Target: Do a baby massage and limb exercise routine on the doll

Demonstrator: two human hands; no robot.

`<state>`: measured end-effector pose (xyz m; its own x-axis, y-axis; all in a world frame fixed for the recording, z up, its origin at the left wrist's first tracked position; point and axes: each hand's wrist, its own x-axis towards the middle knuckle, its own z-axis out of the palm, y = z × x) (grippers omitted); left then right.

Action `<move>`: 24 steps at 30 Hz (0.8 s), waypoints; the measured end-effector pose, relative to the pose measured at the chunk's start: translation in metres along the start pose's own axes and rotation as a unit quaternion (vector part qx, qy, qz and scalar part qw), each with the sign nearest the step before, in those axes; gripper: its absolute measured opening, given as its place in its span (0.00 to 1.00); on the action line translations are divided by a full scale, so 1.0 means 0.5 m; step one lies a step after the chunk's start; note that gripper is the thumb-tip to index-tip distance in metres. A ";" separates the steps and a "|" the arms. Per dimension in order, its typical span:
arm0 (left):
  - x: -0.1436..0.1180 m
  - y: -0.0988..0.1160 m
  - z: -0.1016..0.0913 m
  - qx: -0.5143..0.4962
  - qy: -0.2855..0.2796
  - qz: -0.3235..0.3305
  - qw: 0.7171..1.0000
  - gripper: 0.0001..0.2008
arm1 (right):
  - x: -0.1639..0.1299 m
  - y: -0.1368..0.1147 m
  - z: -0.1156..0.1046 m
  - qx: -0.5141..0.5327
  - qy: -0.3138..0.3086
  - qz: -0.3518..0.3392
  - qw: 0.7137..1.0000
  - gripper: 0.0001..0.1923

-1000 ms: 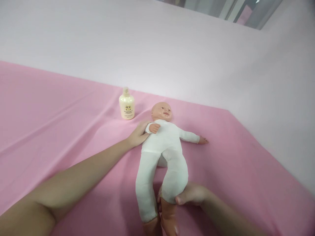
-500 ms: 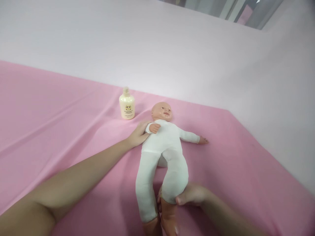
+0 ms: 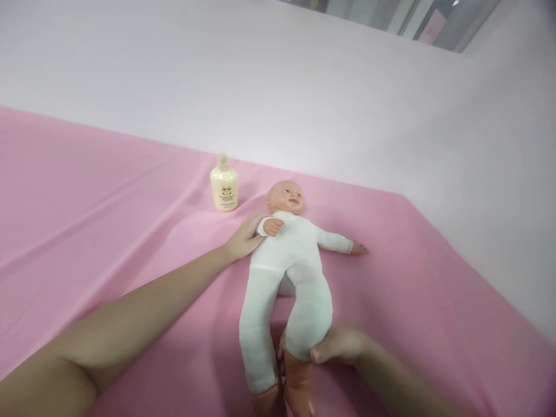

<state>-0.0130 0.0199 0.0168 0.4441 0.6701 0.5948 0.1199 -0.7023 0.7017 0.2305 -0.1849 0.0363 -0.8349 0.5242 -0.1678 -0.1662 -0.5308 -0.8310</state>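
A baby doll (image 3: 289,260) in a white bodysuit lies on its back on a pink sheet (image 3: 108,220), head toward the far wall. My left hand (image 3: 244,237) lies against the doll's shoulder and upper arm, fingers tucked partly under its body. My right hand (image 3: 336,344) is wrapped around the doll's lower leg just above the bare foot, thumb on top. A cream lotion bottle (image 3: 224,185) stands upright just left of the doll's head.
The pink sheet has soft folds on the left side. A pale wall (image 3: 304,92) runs along the far edge and down the right edge of the sheet.
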 end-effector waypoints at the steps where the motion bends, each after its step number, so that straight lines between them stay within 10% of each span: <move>1: 0.000 0.000 0.000 0.001 0.000 -0.002 1.000 0.17 | 0.000 0.000 0.000 0.000 0.002 -0.001 1.000 0.27; 24: -0.004 -0.011 0.000 0.006 -0.008 -0.007 1.000 0.20 | -0.002 0.001 -0.003 0.002 0.003 0.006 1.000 0.27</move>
<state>-0.0144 0.0223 0.0118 0.4572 0.6759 0.5780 0.1374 -0.6958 0.7049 0.2321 -0.1846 0.0355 -0.8336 0.5219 -0.1808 -0.1586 -0.5398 -0.8267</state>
